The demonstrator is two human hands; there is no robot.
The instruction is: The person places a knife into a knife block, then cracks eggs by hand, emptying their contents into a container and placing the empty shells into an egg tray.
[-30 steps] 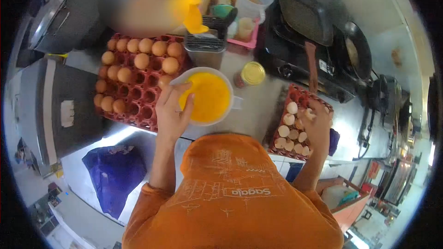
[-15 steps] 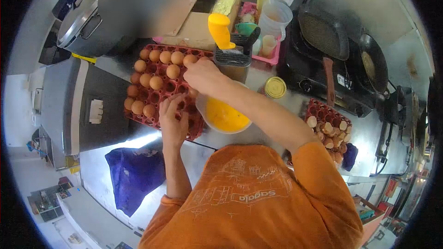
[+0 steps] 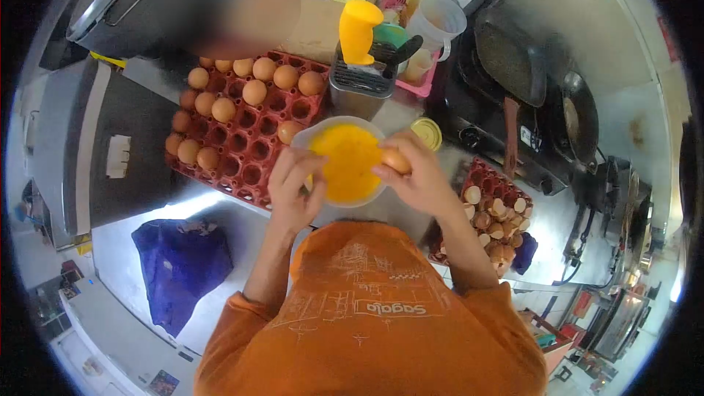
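My right hand (image 3: 419, 180) pinches a brown egg (image 3: 397, 160) at the right rim of a pale bowl (image 3: 375, 132). Yellow beaten-looking egg (image 3: 348, 161) lies inside the bowl. At the bowl's left rim is my left hand (image 3: 292, 187), its fingers bent and apart, with nothing seen between them. Left of the bowl a red egg tray (image 3: 253, 174) carries several brown eggs (image 3: 254, 92) and many bare cups. One egg (image 3: 289, 131) sits in the tray right beside the bowl.
Cracked shells (image 3: 499, 224) fill another red tray at the right. Behind the bowl stand a knife holder (image 3: 361, 92) with a yellow handle (image 3: 359, 29), and a can (image 3: 426, 133). A stove (image 3: 469, 103) with pans is at right; a purple cloth (image 3: 180, 268) lies at left.
My right hand has come from the tray's far edge to the bowl's right rim with an egg. My left hand has moved from over the tray to the bowl's left rim. The view has shifted.
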